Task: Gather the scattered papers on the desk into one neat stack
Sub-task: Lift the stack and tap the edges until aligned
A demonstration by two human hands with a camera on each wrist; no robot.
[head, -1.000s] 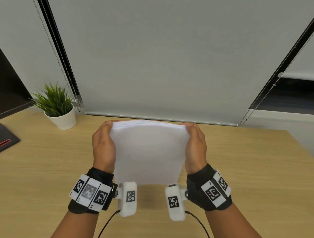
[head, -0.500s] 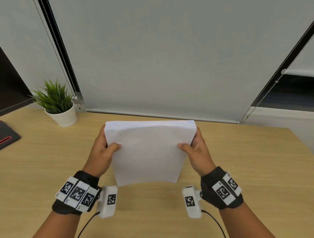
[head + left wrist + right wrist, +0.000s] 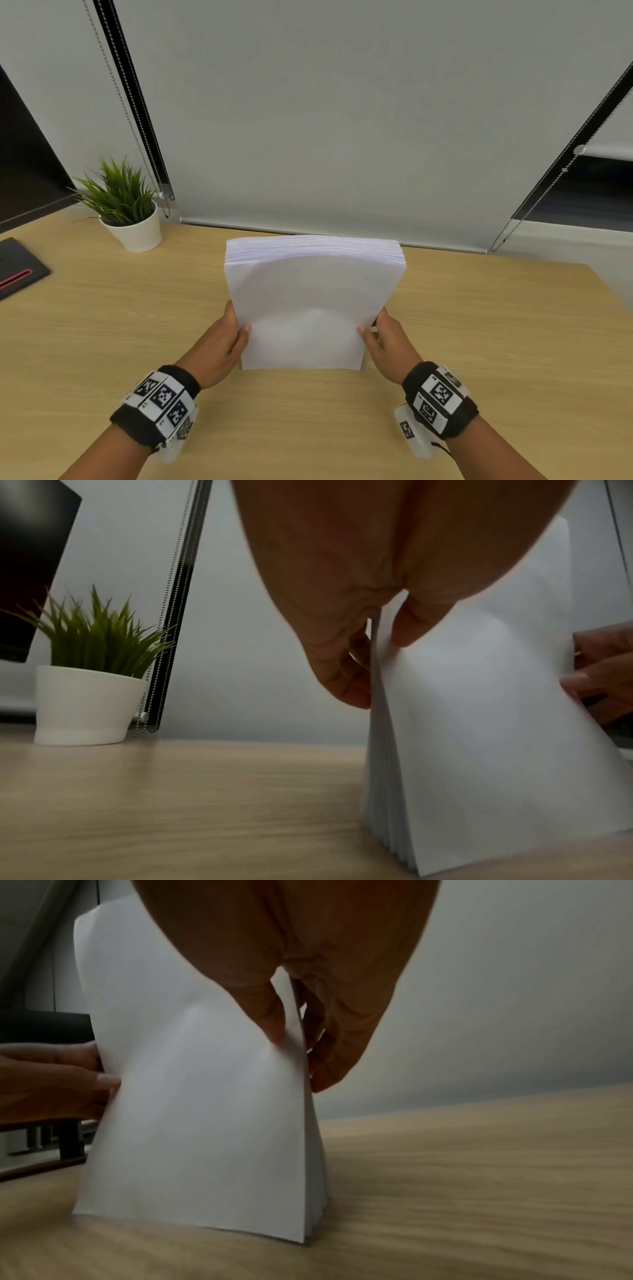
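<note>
A white paper stack (image 3: 308, 308) stands upright on its lower edge on the wooden desk (image 3: 102, 325), bowed slightly toward me. My left hand (image 3: 236, 334) pinches its left edge low down, thumb on the front sheet and fingers behind. My right hand (image 3: 371, 332) pinches the right edge the same way. In the left wrist view the paper stack (image 3: 479, 737) rests on the desk with its sheets fanned at the bottom, and my left hand (image 3: 380, 653) clamps its edge. The right wrist view shows the paper stack (image 3: 205, 1110) between the thumb and fingers of my right hand (image 3: 298, 1042).
A small green plant in a white pot (image 3: 132, 222) stands at the back left of the desk. A dark flat object with a red stripe (image 3: 17, 270) lies at the far left edge. A lowered grey roller blind (image 3: 325, 120) hangs behind the desk.
The stack came down from the air until its lower edge met the desk. Both hands slid from the stack's upper corners down to its lower sides.
</note>
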